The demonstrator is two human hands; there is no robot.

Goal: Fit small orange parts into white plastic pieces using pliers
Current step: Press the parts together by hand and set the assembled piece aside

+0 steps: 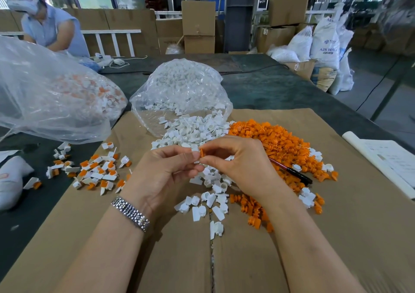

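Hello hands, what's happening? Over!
Left hand pinching small white plastic piece. Right hand pinching small orange part against it. Red-handled pliers lying unused. Nothing blocking.

A white plastic piece (195, 149) is pinched at the fingertips of the left hand (165, 171), and a small orange part (201, 153) is held against it by the thumb and forefinger of the right hand (241, 166). Both hands are raised above a flattened cardboard sheet (350, 236). A heap of orange parts (276, 140) is spread to the right, with a dark-handled tool (292, 171) lying on it. Loose white pieces (190, 133) are spilled from an open clear bag (179, 90). Assembled white-and-orange pieces (98, 169) are scattered to the left, beside a larger clear bag (51, 99). A metal watch band (131, 213) is worn on the left wrist.
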